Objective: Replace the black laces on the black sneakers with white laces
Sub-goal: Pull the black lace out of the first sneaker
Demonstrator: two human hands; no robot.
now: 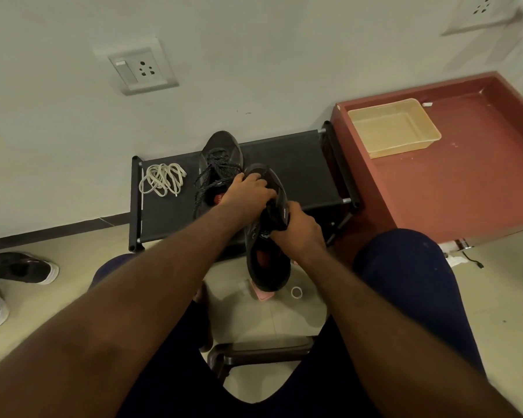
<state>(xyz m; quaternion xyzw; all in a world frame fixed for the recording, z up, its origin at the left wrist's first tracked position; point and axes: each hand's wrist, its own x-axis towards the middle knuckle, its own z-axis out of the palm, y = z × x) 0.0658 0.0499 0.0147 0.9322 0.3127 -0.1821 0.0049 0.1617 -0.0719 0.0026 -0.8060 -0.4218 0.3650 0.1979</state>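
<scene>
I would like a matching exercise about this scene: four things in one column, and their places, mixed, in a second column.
Things:
1. white laces
2. beige tray
3. sneaker with black laces
4. second sneaker

Places:
A. on the red table
B. gripped by the left hand and right hand
C. left end of the black rack
D. middle of the rack

Pairs: 1-C, 2-A, 3-D, 4-B.

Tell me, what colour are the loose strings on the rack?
White, slightly creamy. The loose laces show best in the head view.
</scene>
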